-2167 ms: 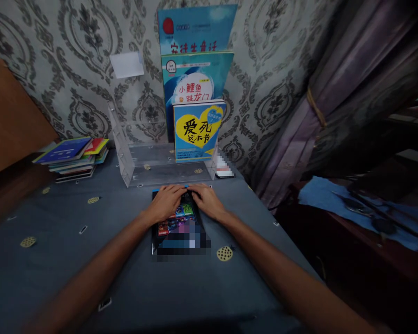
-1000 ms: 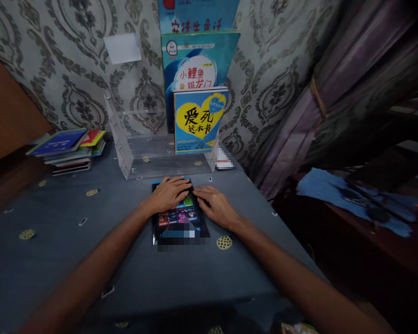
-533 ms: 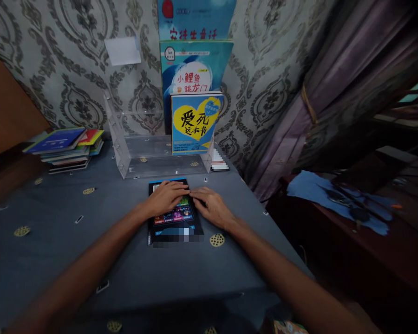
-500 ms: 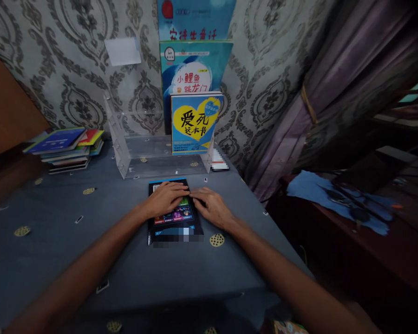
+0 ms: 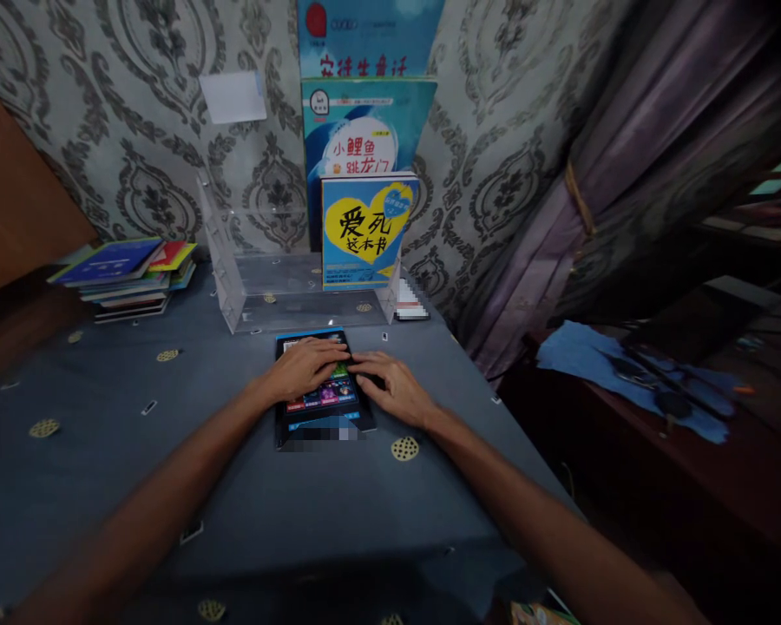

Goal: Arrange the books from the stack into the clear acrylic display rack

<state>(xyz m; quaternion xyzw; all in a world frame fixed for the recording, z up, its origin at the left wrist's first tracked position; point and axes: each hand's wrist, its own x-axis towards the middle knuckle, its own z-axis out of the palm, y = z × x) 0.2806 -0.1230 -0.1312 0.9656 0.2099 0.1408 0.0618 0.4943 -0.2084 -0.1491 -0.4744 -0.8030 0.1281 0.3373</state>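
A dark book (image 5: 331,395) with small colourful pictures and a blue edge at the top lies flat on the cloth-covered table. Across its upper middle my left hand (image 5: 309,366) rests flat, fingers stretched to the right. My right hand (image 5: 396,389) is at the book's right edge, its outstretched fingertips touching the cover close to the left fingertips. Its thumb points at the edge lower down. Neither hand grasps the book. Part of the cover is hidden under the left hand, and its bottom is blurred out.
Behind the book stands a clear acrylic rack (image 5: 279,299) holding a blue and yellow book (image 5: 369,233) and taller books behind it. A stack of books (image 5: 127,276) sits at the left. Right of the table, a blue cloth (image 5: 579,356) lies on a dark red surface.
The book's bottom edge sits slightly higher in view, and both hands have shifted a little left with it. The hands keep nearly the same pose.
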